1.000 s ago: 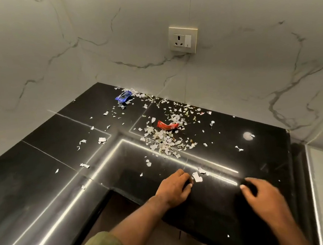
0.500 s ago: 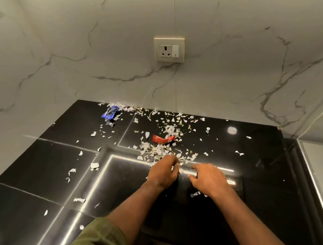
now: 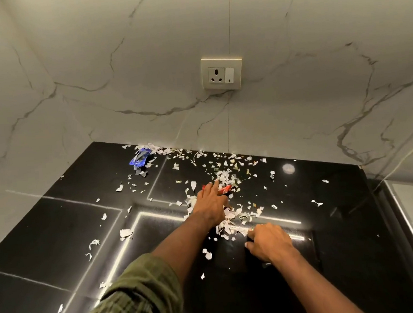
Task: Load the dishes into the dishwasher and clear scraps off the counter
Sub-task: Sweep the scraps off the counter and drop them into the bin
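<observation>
The left hand (image 3: 210, 203) lies palm down on the black counter (image 3: 57, 231), fingers stretched forward and flat, their tips on the red wrapper (image 3: 224, 189); it grips nothing. The right hand (image 3: 270, 244) sits nearer the person than the red wrapper and a little to its right, knuckles up, fingers curled under against the counter at the near edge of the scrap heap; whether it holds anything underneath cannot be told.

The paper scraps (image 3: 231, 225) are small, torn, whitish bits, thickest around and just behind the red wrapper and in a clump between the two hands, thinning out to loose flecks left of it. A blue wrapper (image 3: 140, 158) lies well left of and beyond the red one, by the marble wall (image 3: 143, 74).

Half a second ago the left hand was short of the red wrapper with fingers curled; now it has reached onto it. The right hand has drawn back toward the person.
</observation>
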The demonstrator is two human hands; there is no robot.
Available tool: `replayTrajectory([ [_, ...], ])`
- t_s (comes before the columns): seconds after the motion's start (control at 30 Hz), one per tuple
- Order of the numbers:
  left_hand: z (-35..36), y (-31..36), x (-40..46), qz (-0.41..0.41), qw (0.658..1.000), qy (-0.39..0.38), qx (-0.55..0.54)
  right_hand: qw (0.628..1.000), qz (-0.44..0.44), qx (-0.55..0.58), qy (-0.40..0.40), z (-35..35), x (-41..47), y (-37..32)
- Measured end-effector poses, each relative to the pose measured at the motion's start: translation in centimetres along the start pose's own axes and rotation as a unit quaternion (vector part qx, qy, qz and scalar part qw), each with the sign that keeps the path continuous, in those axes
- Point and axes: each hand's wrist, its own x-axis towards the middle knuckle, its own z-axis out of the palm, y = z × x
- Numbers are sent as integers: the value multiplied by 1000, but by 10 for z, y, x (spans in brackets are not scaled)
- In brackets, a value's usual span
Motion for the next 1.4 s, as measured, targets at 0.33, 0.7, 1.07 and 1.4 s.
replayTrajectory([
  [0.33, -14, 5, 5, 60, 924, -36, -377, 947, 82, 292, 105, -19, 19, 5],
  [0.7, -16, -44, 4, 102, 932, -41, -345, 804, 38, 582, 118, -18, 64, -38],
  [1.07, -49, -213, 72, -191, 968, 104, -125, 785, 48, 600, 149, -20, 71, -32],
  [1.4, -45, -279, 110, -267, 961, -54, -45, 770, 30, 621, 145, -18, 68, -19],
])
